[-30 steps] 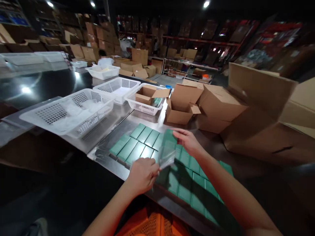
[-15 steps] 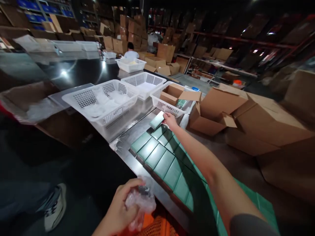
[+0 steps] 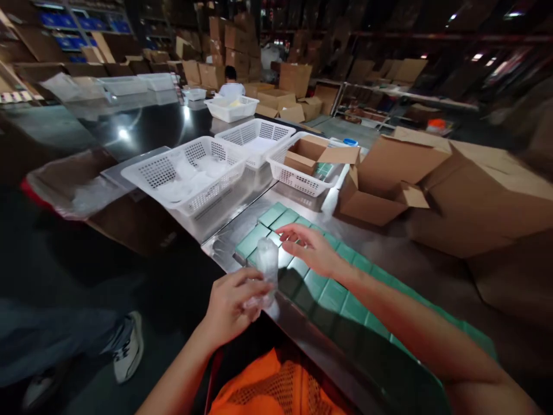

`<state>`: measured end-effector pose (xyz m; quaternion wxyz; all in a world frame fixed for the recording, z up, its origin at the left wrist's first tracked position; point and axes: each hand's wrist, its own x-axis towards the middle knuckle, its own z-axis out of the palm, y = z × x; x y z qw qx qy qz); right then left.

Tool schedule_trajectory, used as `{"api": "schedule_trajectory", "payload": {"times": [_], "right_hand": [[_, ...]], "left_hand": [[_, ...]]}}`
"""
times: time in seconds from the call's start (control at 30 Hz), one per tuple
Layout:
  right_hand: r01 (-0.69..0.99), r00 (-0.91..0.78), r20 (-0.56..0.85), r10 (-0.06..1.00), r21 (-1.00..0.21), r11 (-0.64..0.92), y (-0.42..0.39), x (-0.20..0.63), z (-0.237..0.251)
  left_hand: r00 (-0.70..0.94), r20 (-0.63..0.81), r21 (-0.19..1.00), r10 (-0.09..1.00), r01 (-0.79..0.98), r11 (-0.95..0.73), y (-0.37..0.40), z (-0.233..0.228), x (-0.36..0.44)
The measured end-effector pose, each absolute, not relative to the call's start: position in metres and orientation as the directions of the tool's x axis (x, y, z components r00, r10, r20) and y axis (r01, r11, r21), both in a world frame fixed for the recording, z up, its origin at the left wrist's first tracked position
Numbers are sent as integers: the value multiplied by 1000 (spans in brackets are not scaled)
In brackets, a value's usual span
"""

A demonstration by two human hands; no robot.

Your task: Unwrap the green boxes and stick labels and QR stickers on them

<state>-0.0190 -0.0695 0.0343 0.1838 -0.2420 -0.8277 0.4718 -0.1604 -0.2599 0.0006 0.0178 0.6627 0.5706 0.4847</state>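
Crumpled clear plastic wrap (image 3: 266,259) stands up from my left hand (image 3: 237,300), whose fingers are closed round its lower part; what is inside the plastic, if anything, I cannot make out. My right hand (image 3: 309,245) hovers just to the right of the plastic, fingers apart and holding nothing visible. Below both hands, green boxes (image 3: 317,287) lie side by side in rows on the metal table (image 3: 220,242). The far end of the rows includes a green box (image 3: 273,214) beyond my right hand.
White perforated baskets (image 3: 185,202) stand at the table's far side, one holding clear plastic. Another white basket (image 3: 298,183) contains an open carton (image 3: 305,158). Larger open cartons (image 3: 380,184) stand at right. An orange mesh item (image 3: 276,386) is below; a person's shoe (image 3: 128,349) shows at left.
My right hand has let go of the green box at the far end and come back toward my left hand. My left hand has risen with the plastic, up over the boxes' near edge.
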Motion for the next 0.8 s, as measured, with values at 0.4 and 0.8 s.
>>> {"api": "schedule_trajectory", "payload": {"times": [0.4,0.8], "right_hand": [[317,-443,595,670,-595,739,-166,114,63],[-308,-157,194,968,-941,138,-190,113,6]], "left_hand": [[-487,362,919,795,328,-218,-222,18,-68],[-393,256,863,883,505,-26,-220,4,-28]]}}
